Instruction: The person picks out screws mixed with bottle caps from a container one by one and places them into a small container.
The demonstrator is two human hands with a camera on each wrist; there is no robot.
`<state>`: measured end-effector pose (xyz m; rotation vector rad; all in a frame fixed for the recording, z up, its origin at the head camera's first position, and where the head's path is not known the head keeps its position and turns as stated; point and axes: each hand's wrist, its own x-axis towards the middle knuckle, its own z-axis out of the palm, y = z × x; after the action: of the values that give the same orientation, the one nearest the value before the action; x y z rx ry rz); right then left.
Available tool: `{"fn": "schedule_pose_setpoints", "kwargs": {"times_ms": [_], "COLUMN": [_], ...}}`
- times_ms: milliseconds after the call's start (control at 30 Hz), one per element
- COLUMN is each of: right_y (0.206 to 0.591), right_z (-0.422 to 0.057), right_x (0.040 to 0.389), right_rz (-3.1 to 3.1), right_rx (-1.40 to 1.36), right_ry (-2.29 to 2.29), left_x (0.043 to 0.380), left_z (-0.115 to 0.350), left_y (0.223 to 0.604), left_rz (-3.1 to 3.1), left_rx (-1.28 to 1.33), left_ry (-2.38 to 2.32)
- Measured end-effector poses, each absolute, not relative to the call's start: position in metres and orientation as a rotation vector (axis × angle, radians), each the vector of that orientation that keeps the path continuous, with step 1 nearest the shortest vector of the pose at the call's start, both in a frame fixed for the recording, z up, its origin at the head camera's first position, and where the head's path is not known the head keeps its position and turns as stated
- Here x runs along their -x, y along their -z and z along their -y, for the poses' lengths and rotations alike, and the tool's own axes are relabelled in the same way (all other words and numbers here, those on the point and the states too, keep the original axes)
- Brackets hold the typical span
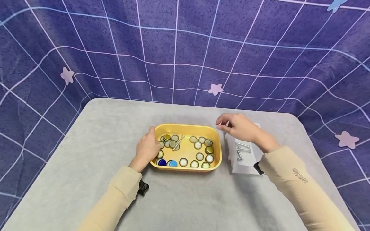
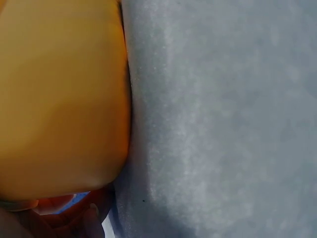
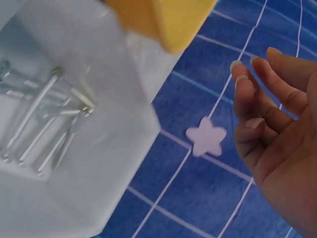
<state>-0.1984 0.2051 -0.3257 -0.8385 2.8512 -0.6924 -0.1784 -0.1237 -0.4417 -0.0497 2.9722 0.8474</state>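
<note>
My left hand (image 1: 146, 146) grips the left end of a yellow plastic bin (image 1: 188, 129); its fingers show low against the bin's end in the left wrist view. Inside the bin lie several bottle caps (image 1: 183, 162), mostly pale, with a dark blue cap (image 1: 162, 162) and a light blue cap (image 1: 172, 163) near the front. One metal screw (image 1: 178, 143) lies among the caps on the left. My right hand (image 3: 282, 124) is raised over the back of a white bin (image 1: 245, 168), fingers loosely bent and holding nothing. Several silver screws (image 3: 34, 116) lie in the white bin.
Both bins stand on a grey table (image 1: 185, 199), the white one just right of the yellow one. Behind the table hangs a blue-purple curtain (image 1: 185, 57) with a grid and star pattern. The right forearm (image 1: 297, 179) passes over the white bin's right side.
</note>
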Motion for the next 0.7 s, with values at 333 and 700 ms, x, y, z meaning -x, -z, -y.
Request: {"fn": "schedule_pose_setpoints", "kwargs": {"times_ms": [333,700], "right_y": [0.341,0.396], "right_z": [-0.157,-0.109], "right_x": [0.201,0.189], "right_rz": [-2.809,-2.831], "right_rx": [0.978,1.061], "right_ry": [0.685,0.306], "left_x": [0.181,0.179], "left_z": [0.125,0.124], "left_y": [0.441,0.442], "left_rz": [-2.986,-2.988], "left_rx": [0.048,0.053], "left_ry": [-0.867,-0.856]}}
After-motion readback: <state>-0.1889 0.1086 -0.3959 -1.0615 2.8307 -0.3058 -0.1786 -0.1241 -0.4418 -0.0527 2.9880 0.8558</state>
